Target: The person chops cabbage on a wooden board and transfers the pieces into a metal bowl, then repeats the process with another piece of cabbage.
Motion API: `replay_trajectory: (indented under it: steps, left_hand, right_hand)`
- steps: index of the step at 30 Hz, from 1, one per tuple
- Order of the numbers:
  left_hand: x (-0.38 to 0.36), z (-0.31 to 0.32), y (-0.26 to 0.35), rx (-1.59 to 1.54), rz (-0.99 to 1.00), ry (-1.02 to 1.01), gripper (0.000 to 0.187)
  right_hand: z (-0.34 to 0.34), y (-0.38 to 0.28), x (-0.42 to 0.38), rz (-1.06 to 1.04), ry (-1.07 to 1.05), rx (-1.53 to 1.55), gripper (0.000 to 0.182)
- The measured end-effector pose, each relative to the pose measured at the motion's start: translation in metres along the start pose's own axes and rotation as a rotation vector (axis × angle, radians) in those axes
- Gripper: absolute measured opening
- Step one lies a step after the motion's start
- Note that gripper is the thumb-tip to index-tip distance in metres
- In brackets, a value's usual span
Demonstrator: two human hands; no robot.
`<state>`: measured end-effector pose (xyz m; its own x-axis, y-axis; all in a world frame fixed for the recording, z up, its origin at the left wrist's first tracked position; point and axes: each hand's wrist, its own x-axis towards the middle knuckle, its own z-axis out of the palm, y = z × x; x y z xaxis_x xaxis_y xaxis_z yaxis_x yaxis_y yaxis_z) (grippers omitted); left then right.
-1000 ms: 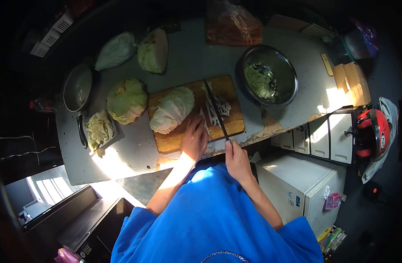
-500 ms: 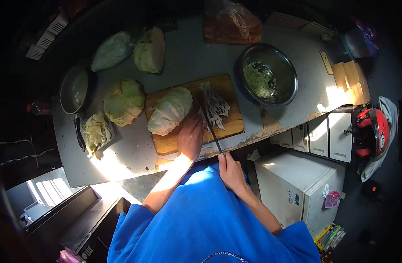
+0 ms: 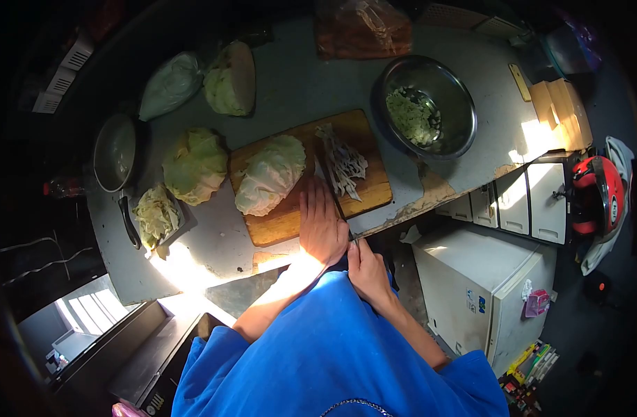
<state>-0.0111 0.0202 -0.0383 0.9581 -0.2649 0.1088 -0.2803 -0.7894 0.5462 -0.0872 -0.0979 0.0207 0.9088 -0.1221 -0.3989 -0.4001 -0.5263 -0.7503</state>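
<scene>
My right hand (image 3: pixel 368 272) grips the handle of a knife (image 3: pixel 337 201) at the board's near edge, its blade pointing away from me across the wooden cutting board (image 3: pixel 370 146). Flat beside the blade lies my left hand (image 3: pixel 323 226), fingers stretched out and pointing up the board. A large piece of cabbage (image 3: pixel 271 175) rests on the board to the left of my left hand. Thin pale cut strips (image 3: pixel 343 163) are heaped on the right side of the blade.
A metal bowl (image 3: pixel 468 115) with chopped pale-green bits stands right of the board. More cabbage (image 3: pixel 195 165), a pan (image 3: pixel 115 153) and a plastic bag (image 3: pixel 171 85) sit leftward. A bagged orange-brown bundle (image 3: pixel 363 31) lies at the back. Below right stands a white cabinet (image 3: pixel 464 278).
My left hand has slid nearer to me and rightward, its fingers straightening along the blade. The right hand keeps its grip on the knife. The view has shifted slightly.
</scene>
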Motion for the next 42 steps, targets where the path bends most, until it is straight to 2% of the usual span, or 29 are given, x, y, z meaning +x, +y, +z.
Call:
replay_trajectory:
  steps: [6, 12, 15, 17, 22, 28, 33, 36, 40, 42]
  left_hand:
    - [0.001, -0.011, -0.01, -0.028, 0.05, -0.066, 0.076]
    - [-0.001, -0.009, -0.018, 0.049, 0.105, -0.051, 0.078]
    - [-0.004, -0.007, -0.019, 0.029, 0.108, -0.011, 0.077]
    - [-0.011, -0.011, -0.016, 0.049, 0.099, -0.006, 0.076]
    - [-0.027, -0.017, -0.006, 0.049, 0.059, -0.01, 0.072]
    - [-0.017, -0.017, -0.007, -0.029, 0.037, -0.005, 0.074]
    - [-0.006, -0.022, -0.02, -0.392, 0.04, 0.109, 0.069]
    - [-0.003, -0.034, -0.03, -0.411, 0.023, 0.104, 0.065]
    - [-0.001, -0.028, -0.044, -0.308, 0.119, 0.003, 0.061]
    - [-0.002, -0.022, -0.042, -0.099, 0.194, -0.012, 0.06]
  right_hand:
    - [0.004, 0.001, 0.003, 0.043, 0.01, -0.124, 0.029]
    - [-0.001, 0.0, 0.016, 0.008, 0.004, -0.27, 0.034]
    - [0.003, -0.004, 0.029, -0.009, 0.013, -0.248, 0.035]
    - [0.009, 0.0, 0.039, -0.078, 0.031, -0.119, 0.037]
    - [-0.001, -0.007, 0.04, -0.075, 0.044, -0.07, 0.037]
    - [-0.016, -0.006, 0.021, -0.021, 0.007, -0.049, 0.033]
    - [-0.008, -0.006, 0.008, -0.061, -0.02, -0.032, 0.031]
    - [-0.006, -0.001, 0.005, -0.026, -0.023, -0.033, 0.032]
    - [0.0, -0.005, 0.001, -0.003, -0.018, -0.014, 0.034]
    - [0.004, -0.004, 0.0, 0.004, -0.011, -0.016, 0.034]
